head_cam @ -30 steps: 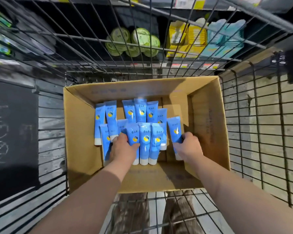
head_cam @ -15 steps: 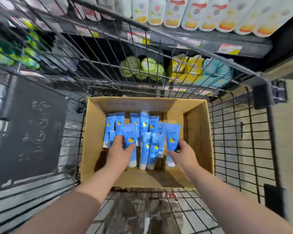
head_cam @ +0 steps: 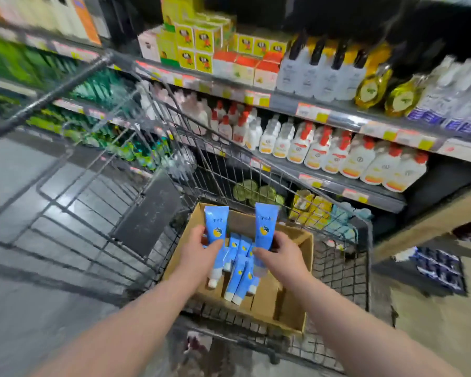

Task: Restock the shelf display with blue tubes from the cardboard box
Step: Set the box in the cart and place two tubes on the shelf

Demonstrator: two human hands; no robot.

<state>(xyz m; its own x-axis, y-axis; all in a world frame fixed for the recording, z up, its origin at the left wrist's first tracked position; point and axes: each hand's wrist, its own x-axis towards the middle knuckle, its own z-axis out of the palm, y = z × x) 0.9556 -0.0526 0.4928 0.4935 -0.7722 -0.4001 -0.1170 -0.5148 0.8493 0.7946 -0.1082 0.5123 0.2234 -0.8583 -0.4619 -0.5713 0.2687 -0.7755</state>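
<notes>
Shelving comes next, I judge: my left grip (head_cam: 201, 247) pinches one blue tube (head_cam: 215, 223) upright, my right grip (head_cam: 280, 255) a second tube (head_cam: 265, 225), both above the cardboard box (head_cam: 294, 295).

The scene is evenly lit, without hard shadows. Left shelves (head_cam: 48, 49) and cart wire (head_cam: 93, 186) are smeared by motion blur; frame edges are bowed.

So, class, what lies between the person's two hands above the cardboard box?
In the head view, between the left hand and right hand, more blue tubes lie lower down in the cardboard box.
</notes>
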